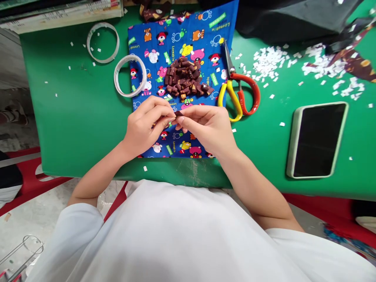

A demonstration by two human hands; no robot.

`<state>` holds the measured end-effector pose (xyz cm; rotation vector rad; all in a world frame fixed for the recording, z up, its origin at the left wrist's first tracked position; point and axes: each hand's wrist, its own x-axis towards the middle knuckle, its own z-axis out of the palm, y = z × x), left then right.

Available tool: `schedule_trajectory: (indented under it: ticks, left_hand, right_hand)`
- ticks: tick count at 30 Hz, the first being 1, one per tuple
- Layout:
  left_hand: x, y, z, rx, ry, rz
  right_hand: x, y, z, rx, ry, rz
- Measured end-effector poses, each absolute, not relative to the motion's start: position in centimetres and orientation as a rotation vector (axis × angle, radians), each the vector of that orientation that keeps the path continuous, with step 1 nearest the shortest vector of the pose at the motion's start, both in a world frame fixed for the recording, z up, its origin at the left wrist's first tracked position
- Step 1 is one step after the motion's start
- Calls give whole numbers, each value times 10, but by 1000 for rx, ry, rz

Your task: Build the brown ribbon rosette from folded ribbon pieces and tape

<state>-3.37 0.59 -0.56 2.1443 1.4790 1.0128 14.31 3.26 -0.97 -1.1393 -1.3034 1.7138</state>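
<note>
Between my fingertips is a small dark brown piece, pinched from both sides over the blue printed cloth. My left hand holds its left end with thumb and fingers pressed together. From the other side, my right hand grips it between thumb and forefinger. Just beyond my hands lies a heap of short brown pieces with yellow-orange spots. Scissors with one yellow and one red handle rest at the cloth's right edge, near my right hand.
Two white tape rings lie on the green table at left. Small white paper bits are scattered at right, near a black sheet. A phone lies at far right. Stacked books or papers stand at the back left.
</note>
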Motion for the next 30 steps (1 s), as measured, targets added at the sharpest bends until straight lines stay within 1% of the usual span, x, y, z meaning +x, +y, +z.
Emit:
schedule_trajectory:
  ticks: [9, 13, 20, 23, 26, 30]
  left_hand:
    - [-35, 6, -9, 2232, 1420, 1019]
    - [-36, 7, -11, 2313, 1383, 1032]
    - [-36, 7, -8, 2271, 1418, 1016]
    - [-37, 7, -8, 2169, 1473, 994]
    - [-38, 7, -4, 2086, 1540, 888]
    - [-39, 8, 1, 2229, 1471, 848]
  right_hand:
    - [141, 31, -8, -1123, -1321, 1680]
    - [141, 31, -9, -1140, -1305, 1718]
    - [140, 29, -13, -1116, -1356, 1741]
    - [141, 28, -11, -1102, -1451, 1688]
    - [143, 28, -8, -1081, -1571, 1574]
    - [146, 30, -6, -1005, -1720, 1399]
